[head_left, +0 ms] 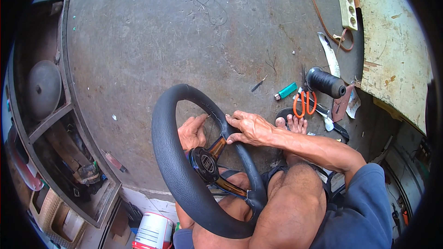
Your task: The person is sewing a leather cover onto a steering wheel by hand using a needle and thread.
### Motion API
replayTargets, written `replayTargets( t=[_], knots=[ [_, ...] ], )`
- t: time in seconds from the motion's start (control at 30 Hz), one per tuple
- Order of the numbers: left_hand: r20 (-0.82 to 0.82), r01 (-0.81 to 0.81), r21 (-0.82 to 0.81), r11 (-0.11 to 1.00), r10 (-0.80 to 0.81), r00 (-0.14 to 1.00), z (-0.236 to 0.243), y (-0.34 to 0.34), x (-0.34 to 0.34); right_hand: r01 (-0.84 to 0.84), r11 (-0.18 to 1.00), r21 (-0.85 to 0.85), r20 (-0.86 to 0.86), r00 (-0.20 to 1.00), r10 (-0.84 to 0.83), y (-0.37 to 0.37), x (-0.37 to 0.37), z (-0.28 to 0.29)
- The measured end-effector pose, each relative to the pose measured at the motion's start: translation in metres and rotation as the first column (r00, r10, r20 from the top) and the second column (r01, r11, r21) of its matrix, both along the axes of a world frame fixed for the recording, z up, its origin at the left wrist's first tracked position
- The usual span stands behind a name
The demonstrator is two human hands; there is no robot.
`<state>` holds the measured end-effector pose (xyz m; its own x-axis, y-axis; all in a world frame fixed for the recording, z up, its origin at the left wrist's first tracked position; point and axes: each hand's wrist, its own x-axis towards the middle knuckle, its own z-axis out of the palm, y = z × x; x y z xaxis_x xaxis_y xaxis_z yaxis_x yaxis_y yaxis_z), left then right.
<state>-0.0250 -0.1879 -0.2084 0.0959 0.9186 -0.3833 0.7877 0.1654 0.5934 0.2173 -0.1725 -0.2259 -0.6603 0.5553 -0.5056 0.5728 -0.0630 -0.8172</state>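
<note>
A black leather-wrapped steering wheel (pixel 173 157) stands tilted against my bare legs, its round hub (pixel 206 163) and burnt-coloured metal spokes facing right. Along the rim's inner side runs a seam with loose thread bits. My right hand (pixel 253 128) grips the rim near the upper spoke, thumb and fingers pressing the leather. Behind the rim, seen through the wheel's opening, my left hand (pixel 193 133) has its fingertips drawn together near the seam. Something thin shows at those fingertips, too small to name. Part of the left hand is hidden by rim and hub.
Right of my hands lie orange-handled scissors (pixel 304 103), a black thread spool (pixel 325 83), a teal lighter (pixel 286 91) and a small pointed tool (pixel 259 83). A power strip (pixel 347 4) sits farther off. Metal shelving (pixel 69 64) stands left, a paint can (pixel 153 231) below.
</note>
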Motion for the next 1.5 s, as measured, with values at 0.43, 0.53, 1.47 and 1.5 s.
replayTargets(
  t=[0.43,0.53,1.47,1.5],
  knots=[
    [-0.033,-0.018,-0.009,1.000,0.017,0.999,0.001,0.001,0.009,0.007,1.000,0.020,0.005,1.000,-0.007,-0.002,0.002,-0.002],
    [0.008,-0.034,0.046,0.998,0.034,0.999,-0.004,-0.001,0.012,-0.003,1.000,0.013,-0.001,1.000,0.003,-0.001,0.001,-0.002],
    [0.028,-0.080,-0.052,0.995,0.081,0.996,-0.011,0.002,0.006,0.019,1.000,0.021,-0.045,0.999,-0.018,-0.003,0.001,-0.009],
    [0.045,-0.081,-0.021,0.996,0.082,0.996,-0.013,0.002,0.006,0.026,0.999,0.019,-0.045,0.999,-0.025,-0.004,0.001,-0.009]
  ],
)
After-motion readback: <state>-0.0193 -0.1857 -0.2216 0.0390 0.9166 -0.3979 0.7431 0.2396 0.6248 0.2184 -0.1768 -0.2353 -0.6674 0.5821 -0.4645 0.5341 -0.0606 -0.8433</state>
